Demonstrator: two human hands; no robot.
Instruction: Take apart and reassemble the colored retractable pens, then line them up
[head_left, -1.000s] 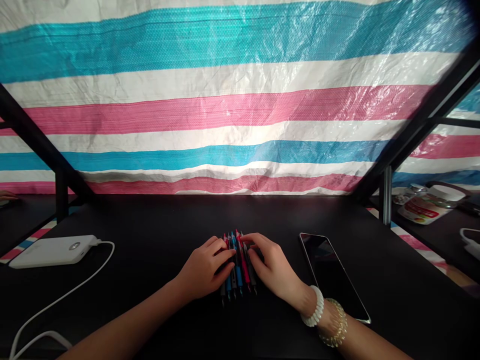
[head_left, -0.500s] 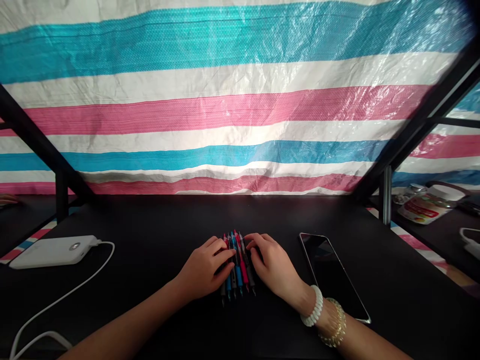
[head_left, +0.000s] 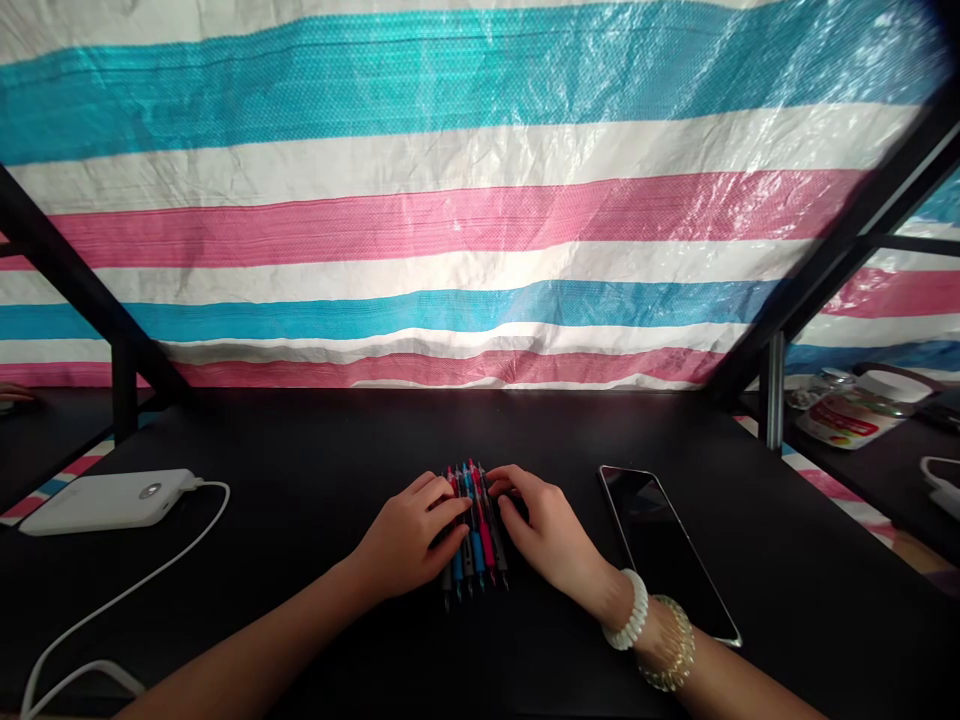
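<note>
Several pens lie side by side in a row on the black table, their tips towards me. Their barrels are blue, pinkish red and dark grey. My left hand rests at the row's left side, fingers spread and partly over the pens, hiding some of them. At the right side is my right hand, its fingers bent and apart, the fingertips by the outermost dark pen. Whether those fingertips touch it I cannot tell. Around my right wrist are a white coil band and a clear yellowish one.
A phone with a dark screen lies right of my right hand. Far left is a white power bank with a white cable. Black frame bars slope at both sides. A jar stands on the neighbouring surface, right.
My right hand and the right end of the pen row have shifted very slightly to the left. My left hand stays almost where it was.
</note>
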